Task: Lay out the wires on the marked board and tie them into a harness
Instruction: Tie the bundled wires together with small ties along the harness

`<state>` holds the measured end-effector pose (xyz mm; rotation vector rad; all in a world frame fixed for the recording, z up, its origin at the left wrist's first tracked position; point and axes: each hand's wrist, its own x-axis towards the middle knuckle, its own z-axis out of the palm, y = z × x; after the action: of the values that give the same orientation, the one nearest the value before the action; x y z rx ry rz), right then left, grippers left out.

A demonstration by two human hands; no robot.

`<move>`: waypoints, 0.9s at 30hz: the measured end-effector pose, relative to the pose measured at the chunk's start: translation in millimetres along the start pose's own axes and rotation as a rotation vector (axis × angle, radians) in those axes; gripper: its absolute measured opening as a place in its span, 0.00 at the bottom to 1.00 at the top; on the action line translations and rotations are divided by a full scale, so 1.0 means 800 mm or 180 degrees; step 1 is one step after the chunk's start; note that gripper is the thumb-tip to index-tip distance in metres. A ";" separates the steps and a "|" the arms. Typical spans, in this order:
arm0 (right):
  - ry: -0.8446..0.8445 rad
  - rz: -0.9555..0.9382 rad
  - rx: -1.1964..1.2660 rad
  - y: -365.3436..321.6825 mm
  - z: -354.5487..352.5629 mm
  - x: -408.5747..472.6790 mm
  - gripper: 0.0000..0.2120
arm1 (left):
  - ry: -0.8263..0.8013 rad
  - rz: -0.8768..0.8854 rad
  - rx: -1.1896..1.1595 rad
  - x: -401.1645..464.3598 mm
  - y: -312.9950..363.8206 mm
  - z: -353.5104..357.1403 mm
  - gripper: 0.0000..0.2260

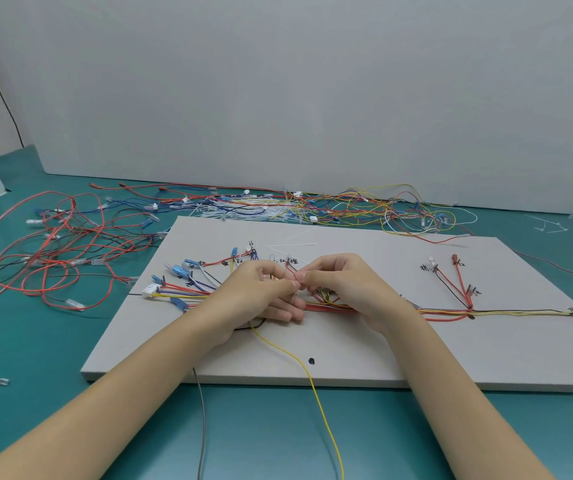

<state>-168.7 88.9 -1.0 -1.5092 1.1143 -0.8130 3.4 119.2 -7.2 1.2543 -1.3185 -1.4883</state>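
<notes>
A grey marked board [364, 348] lies on the teal table with coloured wires spread along its black labels. The wire bundle [486, 311] runs from a white connector [149, 291] at the left to the board's right end, with red branches [458, 282] fanning upward. My left hand [264, 296] and my right hand [344, 285] meet over the bundle's middle. Their fingertips pinch together at one spot on the wires; what they pinch is too small to tell. A yellow wire [316, 393] trails off the board's near edge.
Loose red and black wires [60, 244] are tangled on the table to the left. A pile of mixed wires and white cable ties [312, 209] lies behind the board along the grey wall. One white tie [288, 244] rests on the board. A grey cable [202, 410] runs toward me.
</notes>
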 end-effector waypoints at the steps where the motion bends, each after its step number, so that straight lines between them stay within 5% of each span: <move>1: 0.0012 0.0009 0.0002 0.000 0.000 0.000 0.05 | -0.0024 -0.0037 -0.0050 0.000 0.001 -0.001 0.04; 27: -0.0090 0.0074 -0.0022 0.002 -0.008 0.002 0.06 | 0.0282 -0.0051 -0.0074 -0.004 0.001 0.008 0.04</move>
<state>-174.6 85.1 -1.2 -1.5065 1.1129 -0.7704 -1.9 123.8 -5.7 1.3037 -1.2328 -1.4383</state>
